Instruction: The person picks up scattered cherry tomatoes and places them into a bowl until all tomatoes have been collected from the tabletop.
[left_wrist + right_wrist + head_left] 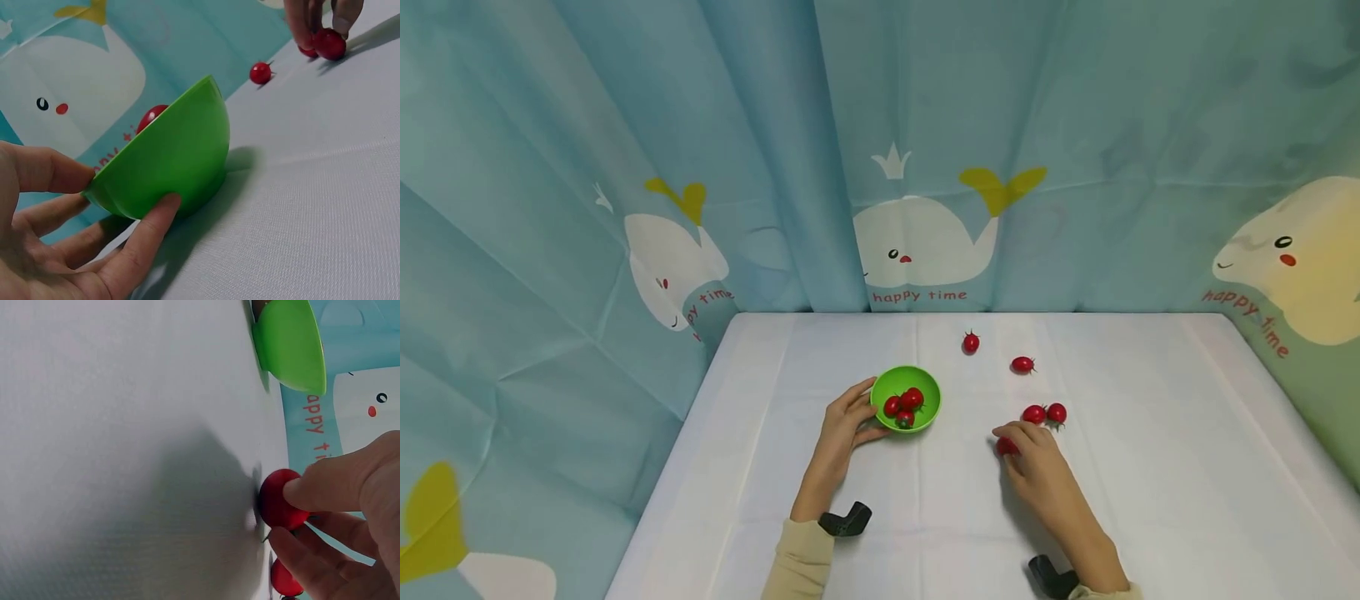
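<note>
My left hand (pixel 841 427) holds a small green bowl (pixel 931 410) by its left side, fingers at the rim and thumb low on the wall. In the left wrist view the bowl (pixel 187 153) stands on the white cloth. Several red cherry tomatoes (pixel 912 399) lie inside it. To the right, my right hand (pixel 1041 471) pinches a single cherry tomato (pixel 275 499) between thumb and fingers, at the level of the cloth. Just beyond that hand lie two more cherry tomatoes (pixel 1033 414), side by side.
Farther back on the white table (pixel 805 350) lie two separate cherry tomatoes, one at the rear (pixel 971 342) and one right of it (pixel 1022 365). A blue curtain (pixel 775 167) with printed whales hangs behind the table. Black wrist mounts (pixel 847 520) are on both forearms.
</note>
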Motion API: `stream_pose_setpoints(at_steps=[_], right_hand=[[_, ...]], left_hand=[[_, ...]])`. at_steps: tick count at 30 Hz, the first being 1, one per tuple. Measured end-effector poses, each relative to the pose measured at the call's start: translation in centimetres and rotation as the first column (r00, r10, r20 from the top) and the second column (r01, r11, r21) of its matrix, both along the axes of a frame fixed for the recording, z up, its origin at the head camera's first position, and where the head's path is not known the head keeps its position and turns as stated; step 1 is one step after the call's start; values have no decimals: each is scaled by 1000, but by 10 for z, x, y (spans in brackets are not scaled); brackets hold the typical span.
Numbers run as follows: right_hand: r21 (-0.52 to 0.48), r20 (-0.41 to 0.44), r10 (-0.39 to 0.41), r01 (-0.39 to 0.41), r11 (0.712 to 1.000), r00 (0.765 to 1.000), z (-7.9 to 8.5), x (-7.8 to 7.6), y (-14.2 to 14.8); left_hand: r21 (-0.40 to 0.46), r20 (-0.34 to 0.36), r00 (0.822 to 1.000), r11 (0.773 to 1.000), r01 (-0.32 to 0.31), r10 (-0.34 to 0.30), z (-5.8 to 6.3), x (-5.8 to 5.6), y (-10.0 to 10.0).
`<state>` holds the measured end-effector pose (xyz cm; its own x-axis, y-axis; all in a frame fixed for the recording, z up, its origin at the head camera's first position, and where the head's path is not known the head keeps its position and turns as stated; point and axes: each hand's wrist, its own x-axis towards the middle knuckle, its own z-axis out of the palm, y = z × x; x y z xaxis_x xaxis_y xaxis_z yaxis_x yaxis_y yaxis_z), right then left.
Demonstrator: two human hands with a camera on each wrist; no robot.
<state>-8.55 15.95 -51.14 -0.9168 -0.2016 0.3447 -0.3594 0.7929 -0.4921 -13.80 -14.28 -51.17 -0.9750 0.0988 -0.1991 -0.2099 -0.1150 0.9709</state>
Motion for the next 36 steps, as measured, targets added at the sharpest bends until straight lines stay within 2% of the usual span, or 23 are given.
stream_pose_setpoints(at_steps=[5,13,18,27,36], right_hand=[[8,75,-14,13,1000,997,0,-1,1],[12,64,-22,21,1000,998,-2,-4,1],[1,99,-23,23,1000,995,-2,-6,0],[1,139,52,-53,999,989,-2,-8,1],[-57,159,142,-135,989,977,-10,-14,6]], left_hand=[[8,-1,1000,1000,3,-3,-1,1,0],[5,6,1000,1000,-8,8,-1,-1,1],[-1,11,1000,1000,-4,4,-1,0,2],[-11,10,1000,1000,-1,2,-3,3,1],[-17,13,1000,1000,-8,8,-3,3,2]])
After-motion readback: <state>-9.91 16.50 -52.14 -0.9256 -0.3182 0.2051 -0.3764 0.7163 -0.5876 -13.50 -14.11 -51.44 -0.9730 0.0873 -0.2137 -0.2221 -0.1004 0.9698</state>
